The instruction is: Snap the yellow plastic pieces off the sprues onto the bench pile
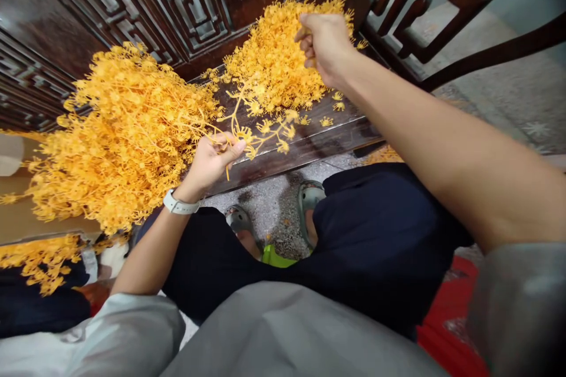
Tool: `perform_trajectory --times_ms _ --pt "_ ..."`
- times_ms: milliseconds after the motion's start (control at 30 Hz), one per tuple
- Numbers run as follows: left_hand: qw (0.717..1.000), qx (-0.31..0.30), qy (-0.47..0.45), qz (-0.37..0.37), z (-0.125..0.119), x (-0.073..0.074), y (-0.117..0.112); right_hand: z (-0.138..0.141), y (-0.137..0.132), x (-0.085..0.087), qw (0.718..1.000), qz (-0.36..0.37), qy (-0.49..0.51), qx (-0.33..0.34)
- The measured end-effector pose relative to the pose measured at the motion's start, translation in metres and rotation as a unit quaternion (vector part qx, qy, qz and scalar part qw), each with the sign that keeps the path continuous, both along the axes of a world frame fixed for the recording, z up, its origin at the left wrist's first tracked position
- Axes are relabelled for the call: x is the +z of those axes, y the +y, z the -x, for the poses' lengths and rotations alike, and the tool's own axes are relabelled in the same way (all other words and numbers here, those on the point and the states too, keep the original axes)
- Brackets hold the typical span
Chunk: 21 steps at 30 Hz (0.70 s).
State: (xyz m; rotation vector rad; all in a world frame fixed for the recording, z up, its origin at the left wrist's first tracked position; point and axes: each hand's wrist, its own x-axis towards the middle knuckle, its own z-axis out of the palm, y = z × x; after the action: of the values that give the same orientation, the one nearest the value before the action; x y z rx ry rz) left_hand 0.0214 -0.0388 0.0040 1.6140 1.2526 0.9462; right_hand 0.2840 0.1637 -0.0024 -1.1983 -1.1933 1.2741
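Well, the left hand was clenched in a pinch, thumb and fingers closed on the stem of a branching orange-yellow spray. The spray's long axis ran from that hand to the right and slightly upward, roughly along the front edge of a dark carved wooden chair, with its forked tips pointing right and a cut stem end poking down just below the hand. A white watch circled the left wrist.

The right hand sat knuckles up, its fingers curled down against a heap of the same sprays; whether they gripped a stem, I cannot tell. That heap lay on the chair's seat, against its lattice back. A larger bunch lay to the left of the heap, spilling past the chair's left end, with its stems and sprigs pointing in many directions. Another clump lay lower, further left of the chair. In front of the chair, grey sandals stood on a speckled terrazzo floor, beneath dark trousers, and a red cloth lay to their right.
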Motion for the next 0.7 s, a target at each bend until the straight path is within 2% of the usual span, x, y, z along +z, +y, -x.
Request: perform_trajectory --times_ms 133,200,300,400,567,700 --pt "0.999 0.030 -0.011 0.004 0.002 0.001 0.004 0.012 -0.019 -0.003 0.980 -0.057 -0.187 0.035" --pt "0.999 0.040 -0.015 0.000 -0.001 0.003 0.003 0.024 -0.028 -0.002 0.977 -0.050 -0.206 0.033" --pt "0.999 0.050 -0.015 0.001 -0.008 0.003 0.001 0.045 -0.045 0.006 0.995 0.023 -0.072 0.063" --pt "0.998 0.070 -0.005 -0.009 -0.014 -0.003 0.002 0.066 -0.067 0.017 0.987 0.110 0.040 0.109" --pt "0.996 0.073 0.023 -0.050 -0.025 -0.020 0.002 0.096 -0.099 0.022 0.960 0.232 0.100 0.118" --pt "0.997 0.025 0.029 -0.060 -0.037 -0.025 -0.012 0.110 -0.098 0.020 0.965 0.222 0.113 0.086"
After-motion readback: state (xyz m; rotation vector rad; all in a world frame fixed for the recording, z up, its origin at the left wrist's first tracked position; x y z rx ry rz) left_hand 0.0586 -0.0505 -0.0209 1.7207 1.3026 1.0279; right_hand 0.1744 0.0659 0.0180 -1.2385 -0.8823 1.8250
